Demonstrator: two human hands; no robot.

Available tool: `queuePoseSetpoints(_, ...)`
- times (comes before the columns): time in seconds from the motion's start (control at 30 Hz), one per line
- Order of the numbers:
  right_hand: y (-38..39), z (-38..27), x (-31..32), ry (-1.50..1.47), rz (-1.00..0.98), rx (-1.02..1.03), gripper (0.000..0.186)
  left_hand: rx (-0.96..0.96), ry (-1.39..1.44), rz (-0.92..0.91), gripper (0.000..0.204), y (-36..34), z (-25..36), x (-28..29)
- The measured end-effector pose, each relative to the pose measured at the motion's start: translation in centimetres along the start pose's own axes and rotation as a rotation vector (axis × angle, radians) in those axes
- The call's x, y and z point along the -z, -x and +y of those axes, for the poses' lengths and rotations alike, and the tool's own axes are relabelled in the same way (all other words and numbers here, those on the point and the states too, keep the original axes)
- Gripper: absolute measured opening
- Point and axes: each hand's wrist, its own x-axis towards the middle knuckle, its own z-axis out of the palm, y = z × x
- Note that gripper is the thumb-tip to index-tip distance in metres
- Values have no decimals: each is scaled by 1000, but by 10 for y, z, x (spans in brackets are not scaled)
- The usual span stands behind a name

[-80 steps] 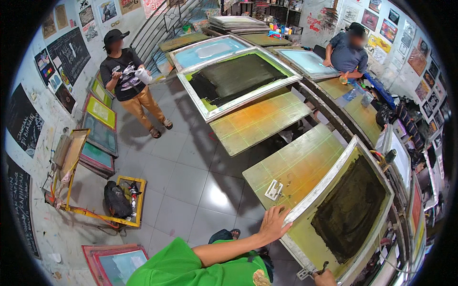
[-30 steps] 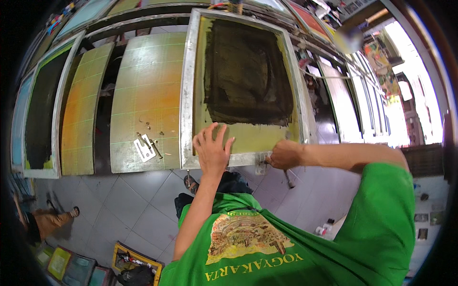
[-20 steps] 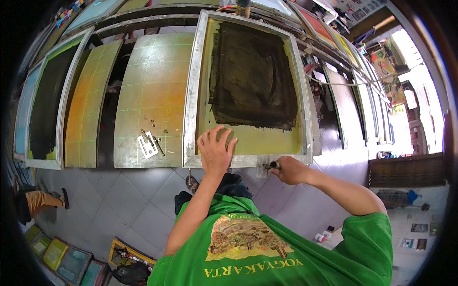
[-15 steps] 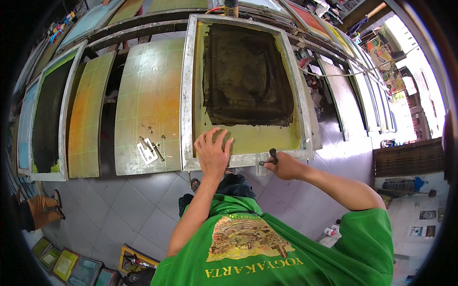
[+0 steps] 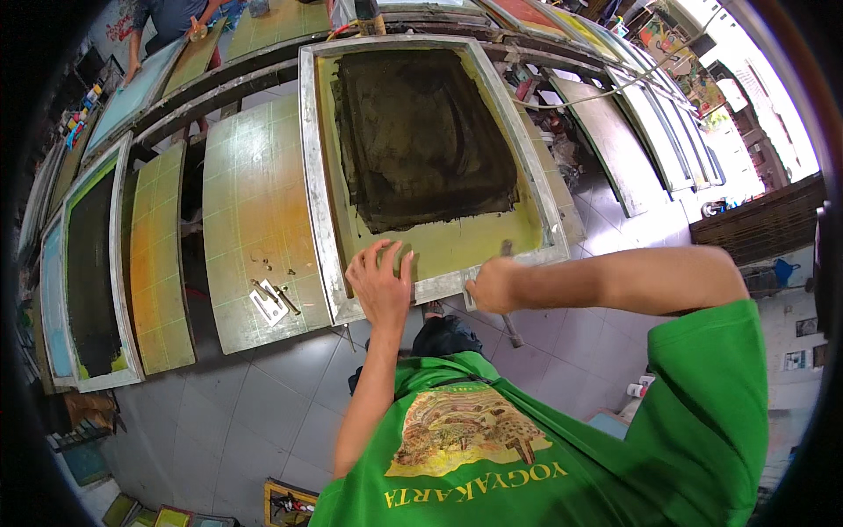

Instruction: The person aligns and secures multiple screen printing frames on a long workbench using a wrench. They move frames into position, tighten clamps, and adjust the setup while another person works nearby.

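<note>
A metal-framed printing screen (image 5: 313, 189) with yellow-green mesh and a dark coated rectangle lies before me. My left hand (image 5: 383, 288) rests over its near bar, fingers spread onto the mesh edge. My right hand (image 5: 493, 285) is closed around a slim rod-like tool (image 5: 511, 328) at the near bar, right of the left hand. The tool's upper end is blurred, and its exact kind cannot be told. A pale bracket plate (image 5: 469, 301) shows at the bar beside the right hand, partly hidden by it.
On the board (image 5: 255, 211) at left lie a white slotted plate (image 5: 268, 304), a bolt (image 5: 288, 300) and small loose hardware. Another dark-coated screen (image 5: 128, 356) stands farther left. A co-worker's arm (image 5: 136, 53) shows at the far left. A cable (image 5: 606, 95) crosses at right.
My view has shifted and turned slightly. My right forearm has swung higher, with the elbow raised outward, and the tool has turned in the right hand. My left hand stays on the bar.
</note>
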Motion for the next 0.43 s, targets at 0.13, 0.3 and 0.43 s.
queuePoseSetpoints(0.13,0,24,12,40,127,174,19,-41,44,7,27,-4,1,-4)
queuePoseSetpoints(0.3,32,20,39,-389,206,-323,20,-91,94,48,24,2,-5,-4)
queuePoseSetpoints(0.43,25,26,-12,-776,832,-458,30,-184,193,-42,20,11,-5,-10)
